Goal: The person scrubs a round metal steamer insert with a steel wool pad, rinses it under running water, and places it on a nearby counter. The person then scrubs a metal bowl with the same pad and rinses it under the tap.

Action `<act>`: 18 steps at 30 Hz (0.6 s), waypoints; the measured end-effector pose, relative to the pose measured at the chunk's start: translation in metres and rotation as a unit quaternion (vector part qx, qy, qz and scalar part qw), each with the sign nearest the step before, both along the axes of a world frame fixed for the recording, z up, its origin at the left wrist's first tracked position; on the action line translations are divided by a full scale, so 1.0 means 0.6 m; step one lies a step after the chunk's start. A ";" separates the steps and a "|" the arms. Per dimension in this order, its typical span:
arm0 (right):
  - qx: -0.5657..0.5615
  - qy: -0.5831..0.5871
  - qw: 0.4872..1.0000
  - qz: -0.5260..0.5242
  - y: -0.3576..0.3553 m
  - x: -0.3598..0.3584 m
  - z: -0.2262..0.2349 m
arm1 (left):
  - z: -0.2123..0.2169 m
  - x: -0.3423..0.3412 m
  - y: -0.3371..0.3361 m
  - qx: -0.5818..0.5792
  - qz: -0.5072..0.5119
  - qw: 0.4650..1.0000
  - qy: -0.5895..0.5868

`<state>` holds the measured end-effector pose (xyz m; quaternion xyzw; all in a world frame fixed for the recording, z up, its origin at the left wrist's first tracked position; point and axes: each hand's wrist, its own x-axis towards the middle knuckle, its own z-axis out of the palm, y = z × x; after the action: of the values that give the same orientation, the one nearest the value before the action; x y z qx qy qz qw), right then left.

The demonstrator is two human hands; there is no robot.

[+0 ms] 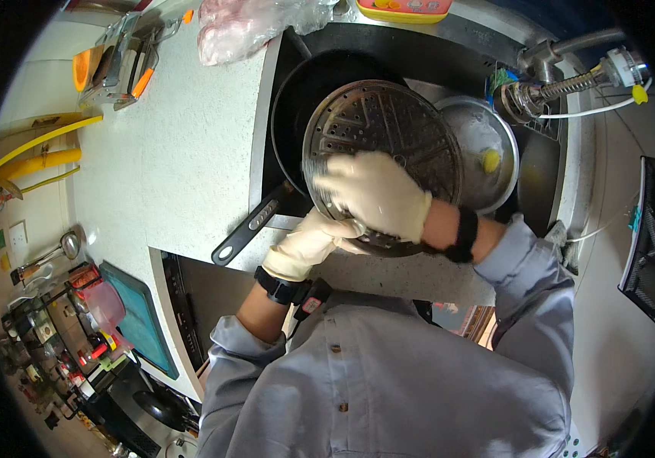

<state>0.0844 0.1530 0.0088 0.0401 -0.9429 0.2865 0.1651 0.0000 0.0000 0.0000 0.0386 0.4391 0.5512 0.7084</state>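
While left hand [306, 243] grips perforated plate [390, 126] at near edge of sink [537, 179], I advise even strokes; grip of right hand [377, 192] unclear.

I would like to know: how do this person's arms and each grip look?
The left grip and right grip wear pale cream gloves. A black, watch-like band circles the left arm, a wide black band the right. The grey-blue sleeves look rolled up.
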 end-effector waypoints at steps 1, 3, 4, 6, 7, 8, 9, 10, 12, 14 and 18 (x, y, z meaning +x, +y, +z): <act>-0.017 0.002 1.000 -0.026 0.011 -0.014 -0.004 | 0.001 0.004 0.001 0.006 0.000 1.000 -0.016; -0.028 -0.028 0.998 -0.040 0.036 -0.033 -0.003 | 0.003 0.006 0.004 0.001 0.000 1.000 -0.010; -0.042 0.002 0.999 -0.034 0.026 -0.031 0.001 | 0.008 0.002 0.000 0.002 -0.001 1.000 0.007; -0.058 -0.019 0.998 0.009 -0.005 0.004 0.013 | 0.008 0.000 -0.007 -0.018 -0.015 1.000 -0.013; -0.078 -0.022 0.997 0.018 -0.016 0.010 0.014 | 0.001 -0.007 -0.002 -0.013 -0.038 0.999 0.005; -0.066 -0.056 0.996 0.007 -0.016 0.010 0.012 | 0.000 -0.003 -0.003 -0.015 -0.031 0.999 0.004; -0.059 -0.067 0.996 0.003 -0.012 0.012 0.010 | -0.001 0.005 -0.003 -0.037 -0.029 0.999 0.004; -0.041 -0.087 0.995 -0.024 -0.002 0.002 0.004 | 0.000 0.011 -0.002 -0.016 -0.024 1.000 -0.004; -0.019 -0.103 0.992 -0.073 0.034 -0.034 -0.010 | 0.004 0.016 -0.006 -0.006 -0.017 1.000 -0.012; 0.007 -0.108 0.991 -0.083 0.046 -0.043 -0.008 | 0.010 0.016 -0.017 -0.021 -0.027 0.999 -0.007; 0.002 -0.055 0.999 -0.003 -0.028 0.008 0.024 | -0.011 0.010 -0.025 -0.009 0.024 0.999 -0.031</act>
<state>0.0894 0.1360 0.0229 0.0219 -0.9512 0.2857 0.1143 0.0063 -0.0148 -0.0064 0.0044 0.4223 0.5652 0.7087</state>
